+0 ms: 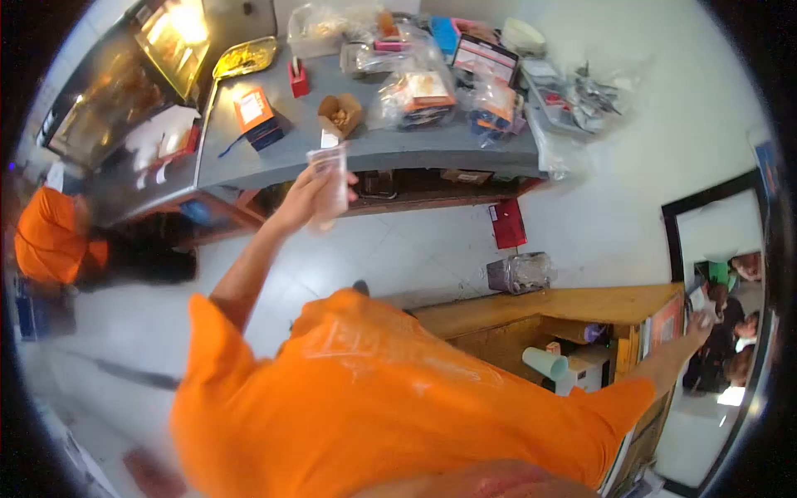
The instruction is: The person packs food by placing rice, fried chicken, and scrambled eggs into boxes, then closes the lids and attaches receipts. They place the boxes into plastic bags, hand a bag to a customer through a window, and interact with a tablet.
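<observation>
My left hand (309,197) reaches out over the floor by the front edge of the grey counter (465,149). Its fingers are wrapped round a clear plastic container (333,187), smeared by motion. Just beyond it on the counter stands an open brown cardboard box (340,114) with food in it. My right arm stretches to the far right, where my right hand (704,322) is at the window opening (721,232), its fingers closed round something small and pale that I cannot make out. People (735,332) are on the other side of that opening.
Plastic bags of boxes (417,95), a blue-and-orange box (257,118) and a metal tray (245,58) sit on the counter. A co-worker in orange (54,236) is at the left. Below the window runs a wooden cabinet (498,311) with a pale green cup (545,363).
</observation>
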`<state>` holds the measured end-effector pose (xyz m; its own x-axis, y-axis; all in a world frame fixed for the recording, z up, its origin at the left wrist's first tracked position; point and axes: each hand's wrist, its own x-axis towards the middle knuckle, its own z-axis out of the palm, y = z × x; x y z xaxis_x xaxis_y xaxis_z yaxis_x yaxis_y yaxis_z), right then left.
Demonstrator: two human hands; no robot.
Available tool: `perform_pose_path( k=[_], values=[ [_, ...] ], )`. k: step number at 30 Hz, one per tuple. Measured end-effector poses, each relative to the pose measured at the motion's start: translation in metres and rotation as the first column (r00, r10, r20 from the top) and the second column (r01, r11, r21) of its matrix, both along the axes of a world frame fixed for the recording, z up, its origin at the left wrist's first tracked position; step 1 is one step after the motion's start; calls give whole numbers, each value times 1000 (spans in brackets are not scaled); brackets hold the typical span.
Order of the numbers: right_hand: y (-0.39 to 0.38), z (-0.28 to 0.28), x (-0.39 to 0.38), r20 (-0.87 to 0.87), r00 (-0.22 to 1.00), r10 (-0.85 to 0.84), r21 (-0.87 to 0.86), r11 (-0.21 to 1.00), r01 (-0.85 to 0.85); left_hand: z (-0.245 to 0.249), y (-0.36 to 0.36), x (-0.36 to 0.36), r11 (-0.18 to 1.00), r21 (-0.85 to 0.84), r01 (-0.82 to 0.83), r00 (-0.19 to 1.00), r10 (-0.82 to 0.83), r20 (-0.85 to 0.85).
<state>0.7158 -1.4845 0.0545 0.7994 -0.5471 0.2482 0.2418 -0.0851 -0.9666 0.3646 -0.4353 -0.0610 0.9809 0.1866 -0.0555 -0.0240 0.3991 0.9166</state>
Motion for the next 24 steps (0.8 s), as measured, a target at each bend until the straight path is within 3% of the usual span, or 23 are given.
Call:
perform_pose_path(
  k=[1,2,3,4,6,8,10,12,14,15,16,17,18,19,21,23,24],
  values=[
    [-10,-3,3,-145,975,-171,-354,929,110,5,-1,17,998,-25,50,999,-49,13],
    [-21,-7,7,-206,908,-365,-626,762,165,7,-3,33,999,-33,40,999,-40,9],
    [9,7,-8,-145,766,-626,-703,610,366,7,-6,50,993,-81,87,996,-84,39],
    [37,23,-15,-90,639,-764,-699,506,505,7,-10,62,983,-122,138,989,-130,74],
    [54,56,-17,24,476,-879,-705,323,632,14,-26,90,974,-171,148,989,-141,54],
    [68,108,-7,225,426,-876,-701,157,695,9,-39,124,955,-247,164,987,-159,37],
    [123,160,3,428,517,-741,-730,54,681,12,-55,161,957,-224,183,983,-178,43],
    [226,207,11,507,746,-431,-797,94,596,24,-77,200,960,-186,211,978,-206,42],
    [360,235,10,308,951,-9,-932,198,304,54,-107,234,993,-53,105,987,-97,128],
    [426,243,11,84,970,229,-976,216,33,62,-122,251,999,0,50,982,-50,184],
    [485,240,8,-182,905,385,-956,148,-255,65,-127,270,995,28,94,971,-98,216],
    [536,228,4,-467,737,489,-842,8,-539,74,-143,283,992,30,123,969,-126,211],
    [577,212,5,-658,526,539,-687,-142,-713,89,-161,293,991,80,111,940,-131,315],
    [605,193,11,-735,244,633,-513,-283,-811,100,-177,303,988,128,90,898,-136,419],
    [636,145,32,-649,8,761,-578,-486,-656,108,-204,317,978,132,159,838,-204,505],
    [659,122,61,-566,-26,824,-673,-480,-562,113,-222,321,940,330,91,872,-235,429],
    [667,114,76,-541,-44,840,-700,-478,-531,89,-220,334,925,378,40,930,-173,325]
  ],
)
